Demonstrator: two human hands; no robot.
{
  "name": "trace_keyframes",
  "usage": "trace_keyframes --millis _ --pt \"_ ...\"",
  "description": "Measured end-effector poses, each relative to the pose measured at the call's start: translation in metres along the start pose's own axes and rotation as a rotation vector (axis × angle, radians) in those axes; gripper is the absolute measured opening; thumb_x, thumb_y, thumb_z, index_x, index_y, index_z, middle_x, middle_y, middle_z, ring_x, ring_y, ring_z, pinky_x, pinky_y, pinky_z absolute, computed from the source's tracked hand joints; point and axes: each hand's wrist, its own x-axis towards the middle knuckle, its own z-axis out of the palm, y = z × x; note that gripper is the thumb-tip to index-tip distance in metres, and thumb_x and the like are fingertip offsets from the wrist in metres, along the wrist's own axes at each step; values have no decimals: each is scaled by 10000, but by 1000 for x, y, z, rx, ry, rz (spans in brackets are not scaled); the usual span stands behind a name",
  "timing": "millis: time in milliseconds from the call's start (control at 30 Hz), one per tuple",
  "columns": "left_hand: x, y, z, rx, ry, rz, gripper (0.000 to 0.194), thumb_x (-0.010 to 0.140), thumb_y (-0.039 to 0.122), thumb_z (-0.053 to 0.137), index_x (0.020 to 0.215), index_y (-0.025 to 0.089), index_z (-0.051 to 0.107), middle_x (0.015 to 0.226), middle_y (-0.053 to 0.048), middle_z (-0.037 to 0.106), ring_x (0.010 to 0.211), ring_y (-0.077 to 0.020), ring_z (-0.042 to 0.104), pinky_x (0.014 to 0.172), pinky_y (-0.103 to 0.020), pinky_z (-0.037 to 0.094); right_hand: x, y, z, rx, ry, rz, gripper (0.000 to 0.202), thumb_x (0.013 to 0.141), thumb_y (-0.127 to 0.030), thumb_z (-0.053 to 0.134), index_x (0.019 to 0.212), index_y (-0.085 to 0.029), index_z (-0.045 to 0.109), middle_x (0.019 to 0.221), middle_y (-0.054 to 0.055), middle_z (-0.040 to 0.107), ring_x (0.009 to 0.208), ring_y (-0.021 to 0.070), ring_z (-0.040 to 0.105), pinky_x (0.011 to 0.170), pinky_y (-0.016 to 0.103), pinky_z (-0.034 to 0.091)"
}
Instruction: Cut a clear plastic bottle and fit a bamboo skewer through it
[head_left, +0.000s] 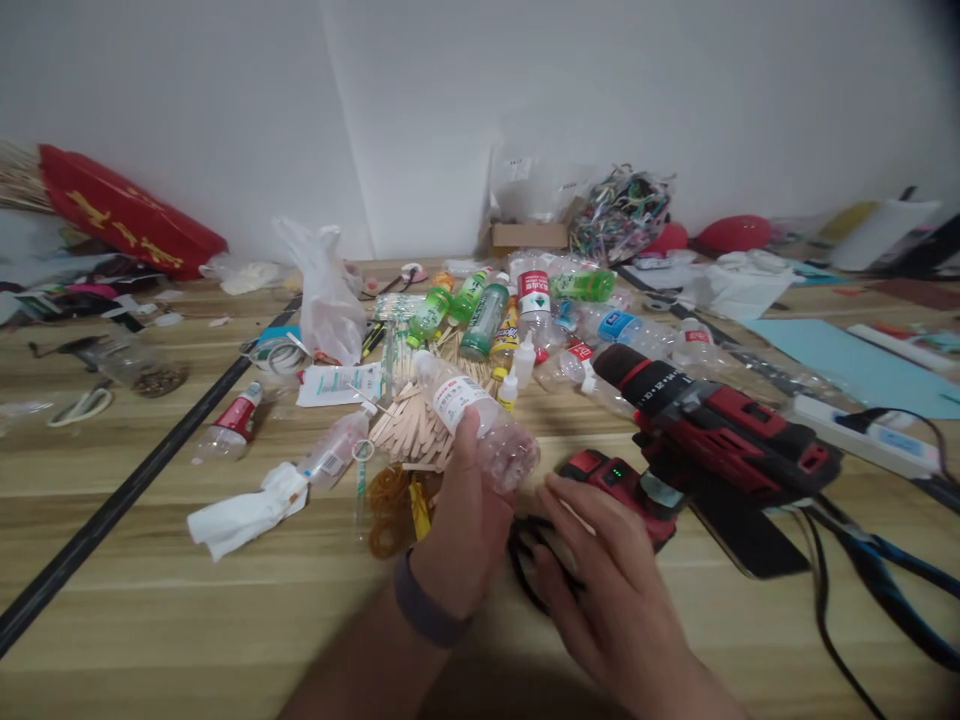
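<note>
My left hand (465, 520), with a dark band at the wrist, is closed around a clear plastic bottle (487, 425). The bottle has a white-and-red label and lies tilted, its neck pointing away to the upper left. My right hand (607, 570) is to the right of it, its fingers stretched out and thumb apart. Black loops (525, 570), perhaps scissor handles, show beside and behind its thumb and fingertips; whether they touch I cannot tell. Just beyond that hand stands a red-and-black cordless drill (720, 430) on its battery base.
Wooden sticks (412, 425) and rubber bands (386, 510) lie beyond my left hand. Several bottles, including a green one (486, 320), cluster behind. A phone (750, 530), pliers (892, 580) and a power strip (870, 435) are at right. A black strip (135, 490) crosses the left.
</note>
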Motion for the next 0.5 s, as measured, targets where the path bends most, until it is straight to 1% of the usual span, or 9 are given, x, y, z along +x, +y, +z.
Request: trace_keyframes --millis 67,100,167,233,267,300,367,400,500 --pt "-4 0 0 22 10 -27 387 918 548 634 852 169 671 751 -29 671 694 -174 638 822 -315 549 8 -2 15 21 20 -15 397 944 -50 506 1341 -37 523 1313 212 556 1262 259 512 1040 366 469" --pt "-5 0 1 30 21 -32 407 943 554 592 821 174 674 727 -29 661 679 -174 633 819 -313 552 10 -2 20 34 25 -14 394 935 -39 500 1328 -45 532 1293 207 578 1237 252 531 1015 362 486" --pt "-6 2 2 31 26 1 419 988 525 528 803 181 683 722 -34 670 687 -175 643 803 -297 559 10 -2 23 94 14 0 318 922 -31 505 1218 -111 591 1145 145 658 1069 217 608 889 334 526" --pt "-5 3 3 20 -4 60 390 1010 480 513 845 177 696 777 -39 701 732 -170 666 785 -273 561 8 -1 20 141 23 31 222 910 -49 540 1079 -170 618 993 84 686 909 190 630 784 319 523" --pt "-4 4 3 17 -16 70 391 1015 472 508 855 171 699 790 -42 707 736 -164 670 759 -259 560 8 -1 18 143 37 42 202 905 -63 556 1057 -179 621 991 83 689 909 194 633 785 328 521" --pt "-4 4 3 19 -14 62 411 1017 480 501 838 166 696 773 -42 700 713 -157 664 719 -246 555 7 -1 16 134 50 43 212 901 -75 565 1078 -175 624 1046 102 690 964 209 637 816 345 525" --pt "-2 4 3 29 29 6 488 1022 519 463 766 168 684 697 -41 667 639 -145 639 636 -225 535 6 -1 14 115 61 25 299 899 -72 548 1181 -145 617 1216 161 661 1124 250 617 906 389 525" --pt "-2 4 3 23 56 -17 510 1026 526 445 738 174 676 673 -40 658 617 -142 633 619 -221 530 6 -1 14 131 36 14 314 901 -61 532 1191 -146 616 1221 157 665 1121 249 623 906 391 528" --pt "-3 4 4 -50 73 -15 473 1039 473 441 727 191 657 670 -26 664 615 -140 646 640 -219 541 8 0 17 159 -8 13 276 898 -41 519 1112 -180 625 1029 89 717 929 214 657 814 364 538"
